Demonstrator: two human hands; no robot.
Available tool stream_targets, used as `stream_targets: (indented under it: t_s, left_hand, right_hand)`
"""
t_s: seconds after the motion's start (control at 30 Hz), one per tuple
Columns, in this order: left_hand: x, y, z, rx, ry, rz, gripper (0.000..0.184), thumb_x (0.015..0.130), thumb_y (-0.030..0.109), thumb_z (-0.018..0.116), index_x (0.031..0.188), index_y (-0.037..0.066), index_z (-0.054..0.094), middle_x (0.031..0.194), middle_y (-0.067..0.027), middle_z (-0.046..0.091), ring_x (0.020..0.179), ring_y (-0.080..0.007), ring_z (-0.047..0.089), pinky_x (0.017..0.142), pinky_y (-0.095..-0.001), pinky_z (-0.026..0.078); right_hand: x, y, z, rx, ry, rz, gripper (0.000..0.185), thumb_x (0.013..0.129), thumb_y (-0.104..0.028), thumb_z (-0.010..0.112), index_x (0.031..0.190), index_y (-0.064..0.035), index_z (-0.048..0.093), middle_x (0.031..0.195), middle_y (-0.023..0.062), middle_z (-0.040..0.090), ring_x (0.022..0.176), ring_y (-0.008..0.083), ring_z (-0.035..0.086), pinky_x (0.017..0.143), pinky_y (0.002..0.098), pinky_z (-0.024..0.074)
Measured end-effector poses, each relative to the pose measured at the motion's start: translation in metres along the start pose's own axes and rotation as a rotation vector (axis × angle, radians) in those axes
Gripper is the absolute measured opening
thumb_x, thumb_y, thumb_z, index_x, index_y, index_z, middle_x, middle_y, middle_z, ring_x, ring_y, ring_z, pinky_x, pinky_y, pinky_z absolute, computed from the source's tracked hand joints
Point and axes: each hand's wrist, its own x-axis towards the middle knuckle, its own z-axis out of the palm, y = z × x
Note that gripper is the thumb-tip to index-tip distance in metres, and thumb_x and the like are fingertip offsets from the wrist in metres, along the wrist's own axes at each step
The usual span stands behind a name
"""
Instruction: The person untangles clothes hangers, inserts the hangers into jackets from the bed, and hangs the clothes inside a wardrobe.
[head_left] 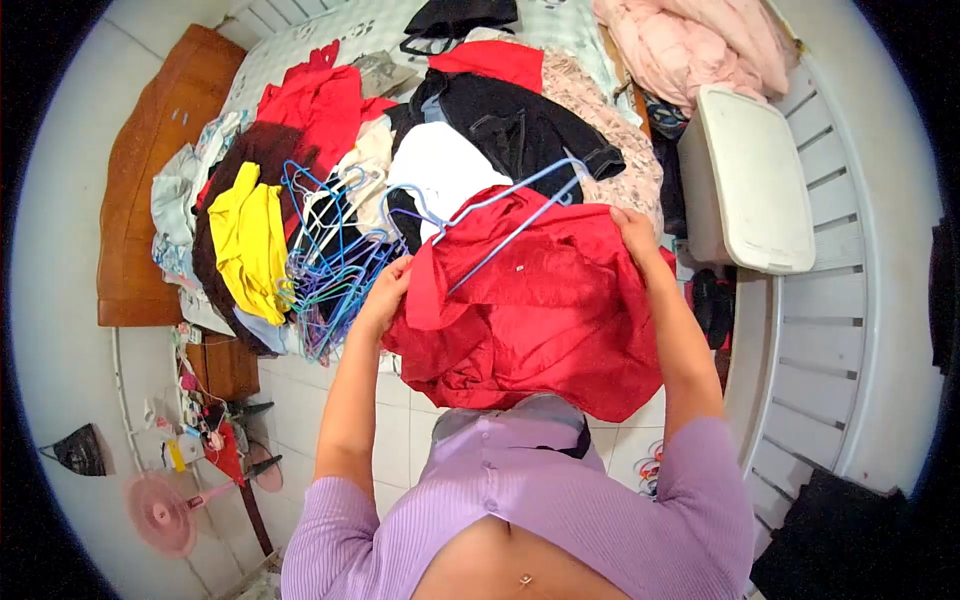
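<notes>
Two hands grip the red garment (540,310), left hand (636,232) and right hand (392,285) at opposite edges, a blue hanger (510,232) partly inside it.

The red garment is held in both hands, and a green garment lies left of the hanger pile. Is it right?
No: the head view shows a yellow garment, not green, left of the hanger pile. Left hand and right hand hold the red garment.

Bright, even indoor light; strong fisheye curvature, with black corners.
</notes>
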Motion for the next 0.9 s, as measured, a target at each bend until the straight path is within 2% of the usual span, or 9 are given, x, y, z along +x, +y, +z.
stream_targets:
  t_s: [0.17,0.3,0.43,0.5,0.6,0.7,0.77,0.83,0.9]
  left_hand:
    - [-0.035,0.019,0.004,0.417,-0.148,0.137,0.014,0.085,0.013,0.056,0.092,0.003,0.061,0.077,-0.0012,0.061,0.07,-0.0066,0.05,0.066,-0.0227,0.043]
    - [-0.064,0.016,0.025,1.175,0.143,0.412,0.019,0.079,0.024,0.061,0.089,0.007,0.059,0.074,-0.0196,0.061,0.072,-0.0395,0.058,0.06,-0.0443,0.045]
    - [-0.105,0.014,0.015,0.862,0.589,0.603,0.015,0.079,0.019,0.062,0.088,0.007,0.059,0.072,-0.0174,0.061,0.066,-0.0371,0.059,0.057,-0.0419,0.045]
    - [-0.133,0.024,0.002,0.699,0.733,0.684,0.012,0.078,0.012,0.062,0.087,0.005,0.059,0.071,-0.0172,0.061,0.063,-0.034,0.06,0.057,-0.0381,0.045]
    - [-0.19,0.052,-0.002,0.58,0.798,0.742,0.011,0.076,0.009,0.065,0.085,0.004,0.06,0.069,-0.0146,0.06,0.061,-0.0291,0.06,0.056,-0.0348,0.045]
    - [-0.238,0.06,0.0,0.639,0.811,0.872,0.012,0.075,0.009,0.066,0.084,0.004,0.06,0.067,-0.0132,0.06,0.059,-0.0278,0.059,0.055,-0.034,0.044]
    - [-0.272,0.064,0.016,0.657,0.768,0.829,0.014,0.074,0.012,0.069,0.083,0.004,0.061,0.069,-0.0133,0.06,0.06,-0.0283,0.059,0.055,-0.0346,0.044]
    - [-0.283,0.045,0.022,0.727,0.757,0.904,0.018,0.074,0.013,0.07,0.085,0.003,0.061,0.071,-0.014,0.061,0.063,-0.0303,0.06,0.056,-0.0362,0.045]
    - [-0.296,0.027,0.031,0.747,0.737,0.861,0.023,0.074,0.015,0.07,0.09,0.002,0.059,0.077,-0.0158,0.062,0.069,-0.0327,0.061,0.06,-0.0385,0.047]
  right_hand:
    - [-0.033,-0.07,-0.035,-0.296,0.163,-0.166,0.033,0.084,-0.036,0.059,0.089,-0.0043,0.068,0.079,0.0179,0.065,0.071,0.0271,0.063,0.069,0.0349,0.0471]
    - [-0.115,-0.165,-0.048,-0.109,0.378,-0.593,0.02,0.078,-0.021,0.068,0.078,-0.0013,0.066,0.069,0.0141,0.062,0.061,0.0265,0.059,0.058,0.0336,0.0452]
    - [-0.23,-0.224,-0.055,-0.51,0.472,-1.133,0.021,0.067,-0.022,0.075,0.074,-0.0056,0.064,0.064,0.0069,0.056,0.054,0.0265,0.052,0.05,0.0356,0.0406]
    - [-0.27,-0.242,-0.044,-0.531,0.113,-1.227,0.023,0.068,-0.026,0.074,0.076,-0.0059,0.065,0.065,0.0062,0.057,0.056,0.0268,0.054,0.051,0.0339,0.0423]
    - [-0.3,-0.241,-0.022,-0.473,-0.379,-0.877,0.024,0.075,-0.026,0.07,0.081,-0.0028,0.066,0.068,0.0089,0.057,0.063,0.0232,0.058,0.057,0.0307,0.0456]
    - [-0.316,-0.248,0.007,-0.037,-0.237,-0.717,0.018,0.081,-0.018,0.064,0.081,-0.0002,0.066,0.073,0.0078,0.059,0.068,0.0169,0.06,0.062,0.0289,0.0461]
    - [-0.334,-0.275,0.034,0.324,-0.435,-0.433,0.023,0.087,-0.014,0.057,0.104,0.0016,0.057,0.094,0.0062,0.059,0.084,0.0162,0.059,0.072,0.0293,0.0485]
    - [-0.353,-0.291,0.081,0.659,-0.563,-0.453,0.041,0.086,-0.018,0.059,0.119,0.0007,0.043,0.105,0.0095,0.055,0.095,0.0183,0.056,0.08,0.0315,0.0479]
    - [-0.363,-0.303,0.112,0.93,-0.615,-0.323,0.04,0.087,-0.024,0.06,0.116,-0.0025,0.043,0.107,0.0111,0.056,0.104,0.0223,0.054,0.082,0.0346,0.0474]
